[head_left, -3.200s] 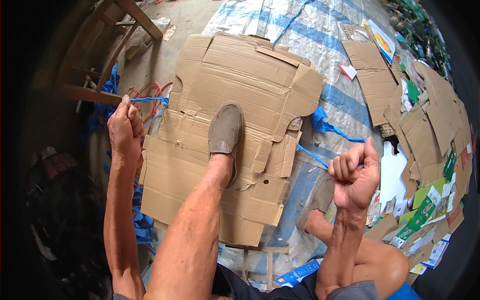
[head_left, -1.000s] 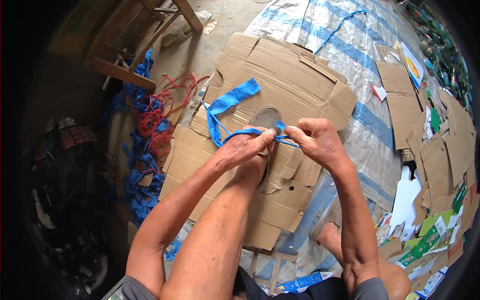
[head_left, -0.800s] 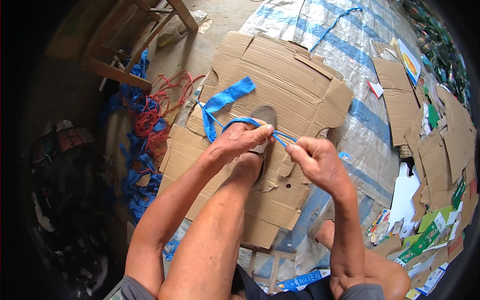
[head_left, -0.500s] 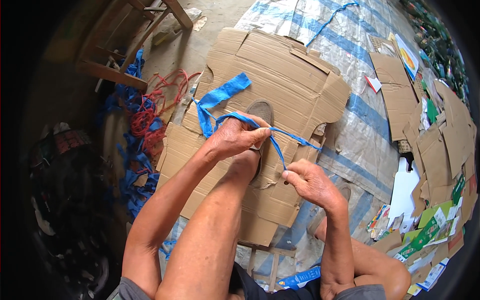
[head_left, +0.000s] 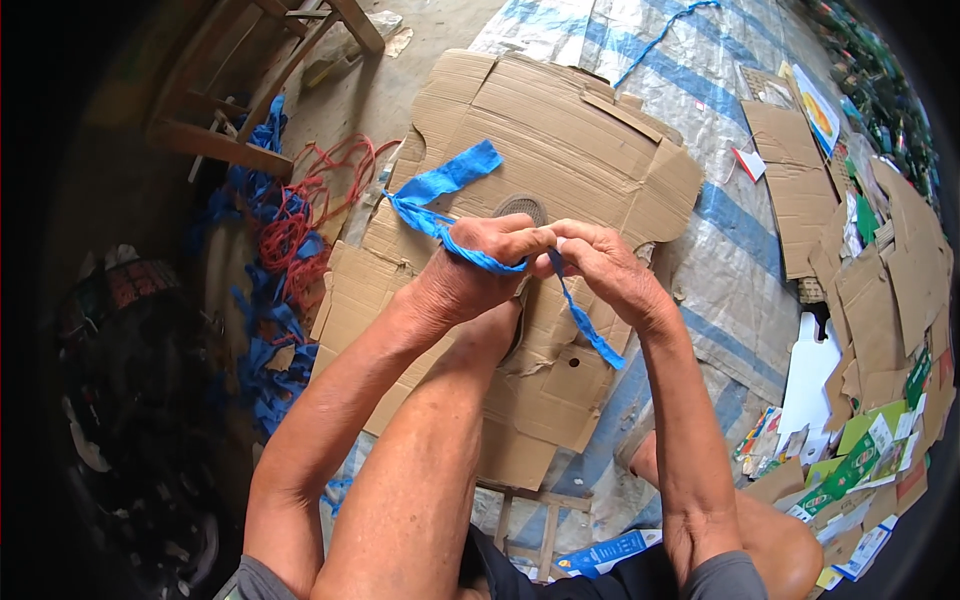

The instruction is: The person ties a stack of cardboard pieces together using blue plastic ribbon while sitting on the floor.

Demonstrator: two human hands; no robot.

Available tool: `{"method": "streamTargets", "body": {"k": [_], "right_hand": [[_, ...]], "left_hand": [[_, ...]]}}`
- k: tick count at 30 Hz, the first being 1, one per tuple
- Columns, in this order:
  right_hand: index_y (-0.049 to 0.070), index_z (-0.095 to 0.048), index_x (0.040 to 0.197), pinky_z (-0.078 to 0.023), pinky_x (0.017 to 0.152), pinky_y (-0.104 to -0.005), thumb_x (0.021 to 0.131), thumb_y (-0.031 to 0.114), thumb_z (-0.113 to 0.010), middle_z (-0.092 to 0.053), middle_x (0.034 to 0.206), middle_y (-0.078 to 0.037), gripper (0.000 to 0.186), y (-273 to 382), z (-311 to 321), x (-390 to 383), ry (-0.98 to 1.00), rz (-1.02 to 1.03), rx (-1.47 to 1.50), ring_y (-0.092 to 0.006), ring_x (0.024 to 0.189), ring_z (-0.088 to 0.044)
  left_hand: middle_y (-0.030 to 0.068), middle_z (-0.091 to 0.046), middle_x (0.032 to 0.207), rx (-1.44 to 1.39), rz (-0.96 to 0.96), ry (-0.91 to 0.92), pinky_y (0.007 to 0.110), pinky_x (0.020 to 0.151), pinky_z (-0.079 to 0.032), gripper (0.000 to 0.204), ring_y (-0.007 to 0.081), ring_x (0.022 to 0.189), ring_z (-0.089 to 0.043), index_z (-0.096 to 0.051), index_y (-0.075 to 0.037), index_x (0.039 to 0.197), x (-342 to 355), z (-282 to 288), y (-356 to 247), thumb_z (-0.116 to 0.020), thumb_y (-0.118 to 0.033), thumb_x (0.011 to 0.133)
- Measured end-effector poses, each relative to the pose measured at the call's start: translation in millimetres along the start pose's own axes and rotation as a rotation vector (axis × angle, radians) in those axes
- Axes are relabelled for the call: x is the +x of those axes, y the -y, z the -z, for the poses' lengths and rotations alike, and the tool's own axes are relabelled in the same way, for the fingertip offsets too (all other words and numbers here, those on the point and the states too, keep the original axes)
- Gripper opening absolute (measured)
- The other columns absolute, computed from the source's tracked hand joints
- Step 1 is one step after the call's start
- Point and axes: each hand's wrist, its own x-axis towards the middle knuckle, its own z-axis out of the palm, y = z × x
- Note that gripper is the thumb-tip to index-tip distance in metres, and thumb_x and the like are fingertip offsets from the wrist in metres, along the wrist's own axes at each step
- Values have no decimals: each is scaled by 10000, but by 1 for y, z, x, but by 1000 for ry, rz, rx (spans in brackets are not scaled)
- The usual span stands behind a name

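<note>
Strip [head_left: 450,184], blue, one: over the cardboard [head_left: 575,150], broad end beyond the hands, narrow end dangling beneath the fingertips. Left hand [head_left: 482,264]: closed on the strip, which loops around it. Right hand [head_left: 606,262]: fingers bent, tips meeting the left's; what it pinches, cannot tell. Shoe [head_left: 522,208]: on the cardboard. Hazards, judged: strip slipping, should the left grip slacken; strip tearing, if yanked; cardboard shifting, should the shoe lift.
</note>
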Motion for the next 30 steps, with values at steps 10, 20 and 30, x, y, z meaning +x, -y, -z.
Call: {"method": "streamTargets", "body": {"k": [10,20,30], "right_hand": [[6,-657,912,-494,710,-339,965,167,-576,-632,781,-52,188,21,7,-1,-3,-134,-215,-157,752,-599],[-31,-649,823,-468,605,-370,897,156,-636,-606,675,-154,201,58,1,-8,-179,111,-558,-207,628,-571],[-26,-624,824,-432,550,-337,909,154,-635,-536,606,-103,199,64,-27,-49,-157,28,-398,-128,584,-511]], "left_hand": [[100,-696,819,26,22,-19,325,585,-542,167,251,699,-688,-705,-61,989,-5,-1,0,-728,-14,830],[104,-686,732,-198,356,81,288,613,-522,109,135,685,-677,-688,-11,949,1,8,-8,-721,-93,885],[-10,-602,786,-990,841,377,242,669,-437,273,75,743,-499,-708,-18,922,-3,20,10,-675,-288,940]]}}
